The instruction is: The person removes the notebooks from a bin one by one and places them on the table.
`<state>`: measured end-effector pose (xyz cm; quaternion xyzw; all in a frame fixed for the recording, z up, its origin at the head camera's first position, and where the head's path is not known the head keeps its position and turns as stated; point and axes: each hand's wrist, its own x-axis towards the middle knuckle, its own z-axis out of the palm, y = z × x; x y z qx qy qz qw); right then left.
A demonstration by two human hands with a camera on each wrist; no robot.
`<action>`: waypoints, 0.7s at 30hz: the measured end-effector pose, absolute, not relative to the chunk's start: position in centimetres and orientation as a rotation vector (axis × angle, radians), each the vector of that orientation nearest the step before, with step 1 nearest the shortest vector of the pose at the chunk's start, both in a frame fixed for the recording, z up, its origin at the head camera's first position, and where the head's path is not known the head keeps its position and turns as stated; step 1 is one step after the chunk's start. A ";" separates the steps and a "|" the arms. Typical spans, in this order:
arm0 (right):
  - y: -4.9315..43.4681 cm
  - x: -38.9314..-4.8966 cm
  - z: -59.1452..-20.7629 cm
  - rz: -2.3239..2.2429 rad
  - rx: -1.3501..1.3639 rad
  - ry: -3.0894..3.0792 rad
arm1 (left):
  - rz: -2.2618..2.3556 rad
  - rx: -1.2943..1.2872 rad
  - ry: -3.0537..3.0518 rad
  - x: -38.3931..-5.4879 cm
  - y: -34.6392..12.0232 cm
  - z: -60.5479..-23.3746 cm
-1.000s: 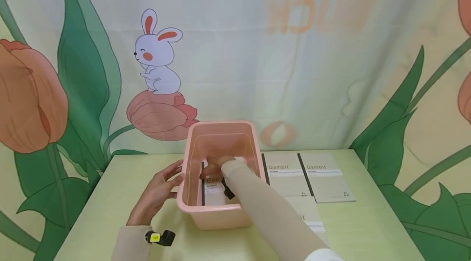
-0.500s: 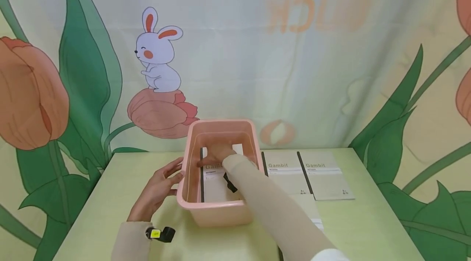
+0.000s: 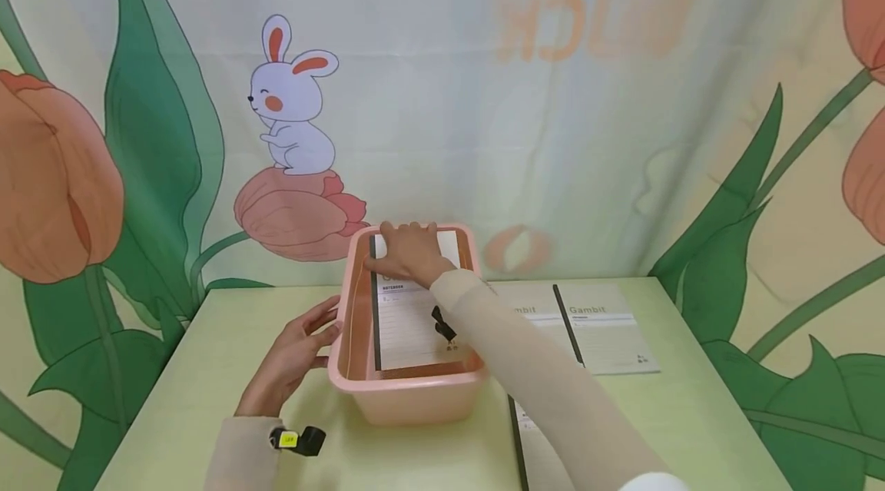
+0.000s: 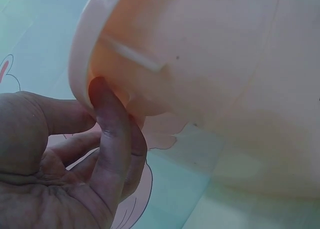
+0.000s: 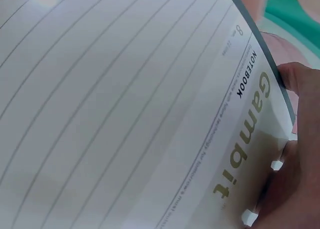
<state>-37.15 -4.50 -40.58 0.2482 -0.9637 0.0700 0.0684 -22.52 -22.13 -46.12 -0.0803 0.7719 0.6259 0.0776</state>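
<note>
A pink plastic bin (image 3: pixel 415 405) stands on the table in the head view. My left hand (image 3: pixel 293 356) grips its left rim; in the left wrist view thumb and fingers (image 4: pixel 112 139) pinch the lip of the bin (image 4: pixel 240 64). Over the bin's opening, my right hand (image 3: pixel 412 254) holds a pale Gambit notebook (image 3: pixel 408 326) with a dark spine by its far end. Its near end overlaps the bin's inside. In the right wrist view the thumb lies at the spine of the notebook (image 5: pixel 125 89), and the other fingers reach over its top edge.
To the right lie more matching notebooks: one at the far right (image 3: pixel 611 333), another beside it partly behind the right sleeve (image 3: pixel 532 353), and one nearer the front (image 3: pixel 539 445). A printed curtain (image 3: pixel 429 91) hangs behind the table (image 3: pixel 387 460).
My right hand has drawn the notebook up and away from me, from deep in the bin to rim height. The left hand has kept its place on the rim.
</note>
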 end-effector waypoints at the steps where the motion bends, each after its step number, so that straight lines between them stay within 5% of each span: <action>1: -4.4 -37.1 -40.0 0.188 0.738 -2.901 | 1.874 -0.242 2.311 -22.5 -22.1 -46.1; 21: -1.0 -33.9 -28.5 0.191 0.744 -2.537 | 1.842 -0.260 2.331 -22.6 -22.1 -46.0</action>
